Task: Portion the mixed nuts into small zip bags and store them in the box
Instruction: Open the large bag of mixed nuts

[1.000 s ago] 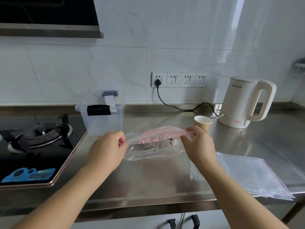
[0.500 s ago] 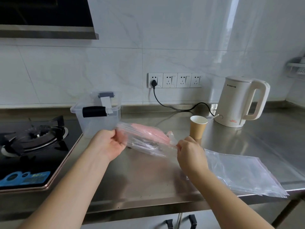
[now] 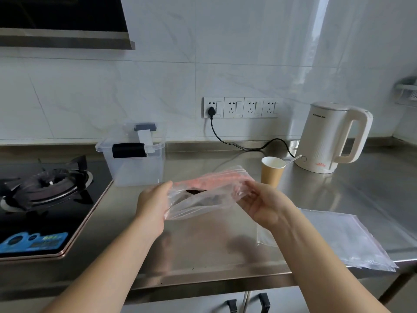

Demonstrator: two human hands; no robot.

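Clear plastic with pink zip strips — a small stack of zip bags [image 3: 203,193] — is held up above the steel worktop [image 3: 203,245] between both hands. On the left end the left hand [image 3: 155,204] has its fingers curled round the plastic, its grip closed on the edge with the back of the hand towards the camera. On the right end the right hand [image 3: 259,204] is turned palm up, its fingers and thumb bent and pinching the corner by the pink strips. The stack sags a little in the middle and something dark shows through the film near its centre; what it is cannot be told. Behind the left hand, at the edge of the gas hob [image 3: 42,199], stands the clear storage box [image 3: 135,159] with a black handle and a lid clip; whether the lid is fully shut cannot be told. A brown paper cup [image 3: 272,171] stands upright just behind the right hand, near the bags but apart from them — its contents are out of sight. Further right a cream electric kettle [image 3: 331,138] sits on the worktop, its black cord [image 3: 237,145] running to the wall sockets [image 3: 241,107]. A flat pile of larger clear bags [image 3: 352,242] lies by the front right edge of the worktop, partly under the right forearm.
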